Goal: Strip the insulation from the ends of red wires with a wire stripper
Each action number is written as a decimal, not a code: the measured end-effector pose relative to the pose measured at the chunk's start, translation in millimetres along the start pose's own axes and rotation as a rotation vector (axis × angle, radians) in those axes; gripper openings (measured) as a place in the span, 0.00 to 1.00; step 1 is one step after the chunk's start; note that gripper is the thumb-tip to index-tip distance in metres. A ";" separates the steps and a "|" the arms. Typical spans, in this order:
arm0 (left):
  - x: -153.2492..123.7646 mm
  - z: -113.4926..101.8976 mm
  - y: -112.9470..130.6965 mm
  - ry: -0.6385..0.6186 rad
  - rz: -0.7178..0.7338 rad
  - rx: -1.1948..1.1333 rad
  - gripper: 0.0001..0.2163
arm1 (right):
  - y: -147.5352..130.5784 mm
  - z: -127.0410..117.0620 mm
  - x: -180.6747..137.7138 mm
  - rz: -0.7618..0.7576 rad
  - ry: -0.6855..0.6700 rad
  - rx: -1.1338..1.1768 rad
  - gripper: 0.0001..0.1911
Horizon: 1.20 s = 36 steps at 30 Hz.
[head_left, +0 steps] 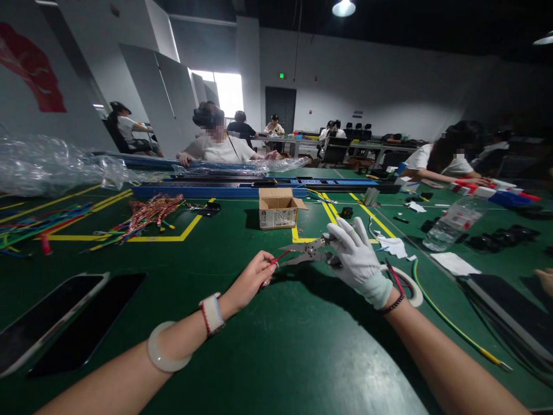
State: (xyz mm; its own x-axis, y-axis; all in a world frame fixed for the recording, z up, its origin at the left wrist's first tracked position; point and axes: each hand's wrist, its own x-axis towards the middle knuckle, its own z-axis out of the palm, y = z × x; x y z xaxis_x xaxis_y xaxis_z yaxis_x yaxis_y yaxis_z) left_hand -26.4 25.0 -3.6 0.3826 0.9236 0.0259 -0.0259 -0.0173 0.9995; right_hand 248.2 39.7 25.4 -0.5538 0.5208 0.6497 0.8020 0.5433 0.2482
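Observation:
My left hand [253,278] is bare, with a pale bangle and a wrist strap on the arm. Its fingers pinch a short red wire [280,257] above the green table [276,351]. My right hand [358,259] wears a white glove and grips the handles of metal wire strippers [307,252]. The strippers' jaws point left and meet the end of the red wire. Both hands hover just above the table top, close together.
A small open cardboard box [278,208] stands behind the hands. Bundles of coloured wires [149,212] lie at the left, two dark phones [52,328] at the near left. A water bottle [451,222] and a green-yellow cable [449,323] lie right. Other people work at the far side.

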 end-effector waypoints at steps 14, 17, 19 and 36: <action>-4.8 0.5 15.8 0.136 0.110 0.230 0.06 | -2.7 -1.3 2.1 -0.067 0.015 0.172 0.06; -6.1 1.2 17.9 0.165 0.107 0.210 0.08 | -3.4 -1.5 2.3 -0.047 0.015 0.159 0.04; -7.0 1.5 18.5 0.192 0.103 0.201 0.09 | -5.2 -1.8 3.2 -0.046 -0.001 0.146 0.04; -6.4 -1.1 15.0 0.184 0.103 0.199 0.12 | -16.4 -5.0 6.5 -0.001 -0.075 0.006 0.16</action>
State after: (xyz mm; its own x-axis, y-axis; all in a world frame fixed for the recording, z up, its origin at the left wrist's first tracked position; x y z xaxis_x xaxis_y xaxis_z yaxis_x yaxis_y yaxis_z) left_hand -30.3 19.2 11.2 0.2132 0.9666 0.1421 0.1323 -0.1726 0.9761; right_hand 232.6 30.8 29.2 -0.5702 0.5675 0.5940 0.8000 0.5478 0.2446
